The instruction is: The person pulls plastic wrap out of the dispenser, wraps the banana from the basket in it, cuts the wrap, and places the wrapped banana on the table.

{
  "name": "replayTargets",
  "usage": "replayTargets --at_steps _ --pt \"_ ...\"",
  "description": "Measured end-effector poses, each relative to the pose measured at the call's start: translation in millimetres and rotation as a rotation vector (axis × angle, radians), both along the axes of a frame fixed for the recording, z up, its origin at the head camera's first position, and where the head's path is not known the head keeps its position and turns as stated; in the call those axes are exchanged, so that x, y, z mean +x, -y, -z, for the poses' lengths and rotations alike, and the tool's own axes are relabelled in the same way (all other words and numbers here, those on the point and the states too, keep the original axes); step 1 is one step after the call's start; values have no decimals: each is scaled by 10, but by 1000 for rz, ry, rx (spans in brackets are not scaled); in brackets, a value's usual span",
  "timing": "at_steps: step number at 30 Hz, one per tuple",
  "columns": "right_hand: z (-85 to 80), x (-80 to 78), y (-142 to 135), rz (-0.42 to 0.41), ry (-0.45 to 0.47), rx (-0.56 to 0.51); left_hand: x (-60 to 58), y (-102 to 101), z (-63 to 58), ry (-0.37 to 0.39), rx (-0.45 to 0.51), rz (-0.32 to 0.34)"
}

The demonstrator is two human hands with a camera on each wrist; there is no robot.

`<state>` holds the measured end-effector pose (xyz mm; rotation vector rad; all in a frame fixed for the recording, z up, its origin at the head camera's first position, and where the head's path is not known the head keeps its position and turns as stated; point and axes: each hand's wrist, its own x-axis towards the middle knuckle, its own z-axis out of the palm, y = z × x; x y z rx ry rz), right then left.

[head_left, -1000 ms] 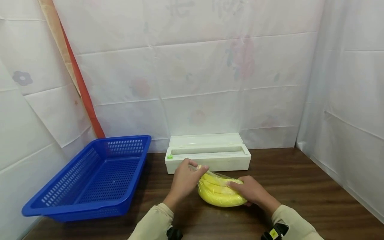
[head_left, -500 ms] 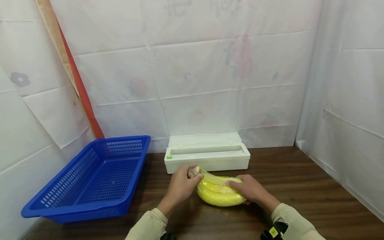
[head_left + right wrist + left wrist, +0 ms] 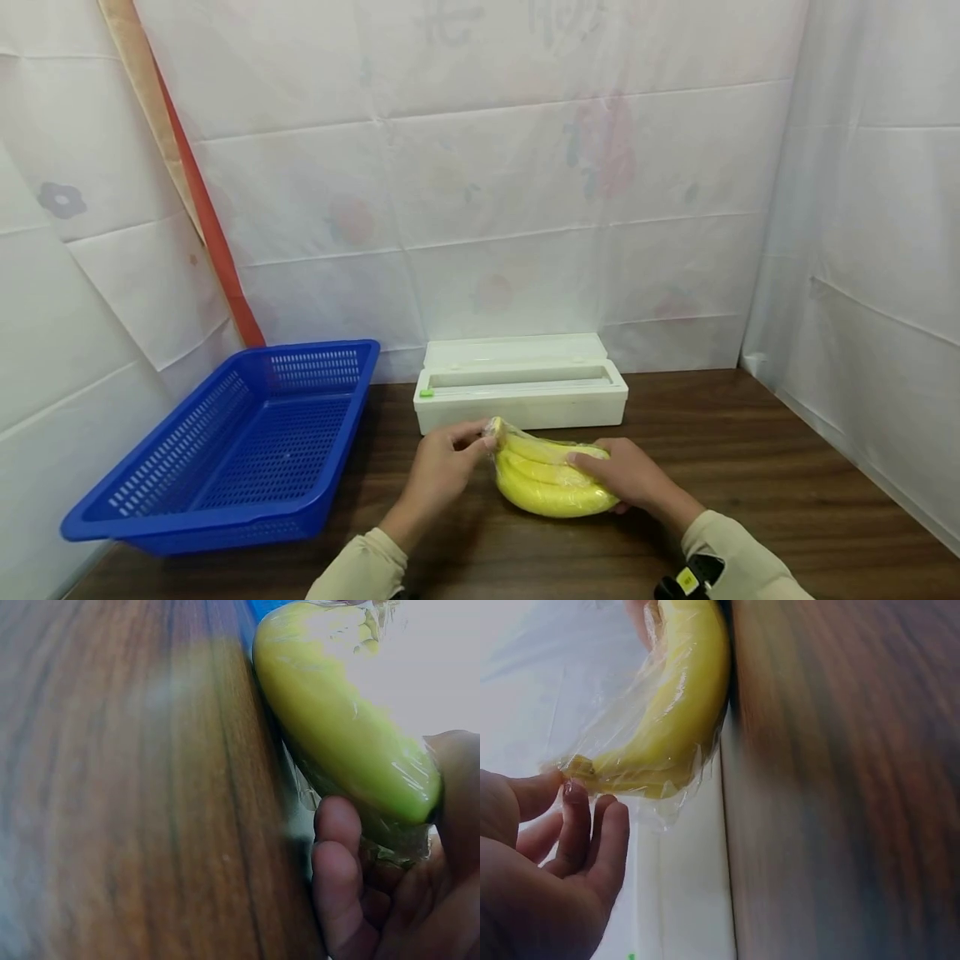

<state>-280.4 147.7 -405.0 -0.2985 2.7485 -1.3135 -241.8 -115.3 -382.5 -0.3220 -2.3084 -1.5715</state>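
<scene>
A bunch of yellow bananas (image 3: 551, 483), covered in clear plastic wrap, lies low over the table in front of a white box. My left hand (image 3: 442, 467) pinches the wrap right at the stem end between thumb and fingertip. In the left wrist view the film (image 3: 626, 727) stretches loosely from the stem along the fruit. My right hand (image 3: 630, 475) grips the other end of the bunch, thumb on top and fingers underneath. Seen from the right wrist, the wrapped banana (image 3: 345, 712) is held between the thumb side and curled fingers (image 3: 337, 862).
Behind the bananas stands a white cling film dispenser (image 3: 517, 412) with its lid raised and a small green piece at its left end. A blue perforated basket (image 3: 322, 492) sits on the left of the dark wooden table (image 3: 750, 467). White sheeting (image 3: 487, 183) surrounds the table.
My left hand has shifted left and slightly down, from over the stem to beside its tip, and now pinches there. My right hand and the bananas have stayed nearly still.
</scene>
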Motion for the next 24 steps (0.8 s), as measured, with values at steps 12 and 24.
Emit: replayTargets --at_steps 12,24 --pt "-4 -33 31 67 44 -51 -73 98 -12 50 -21 -4" --pt "-76 -20 -14 -16 111 -189 -65 97 -29 -11 28 40"
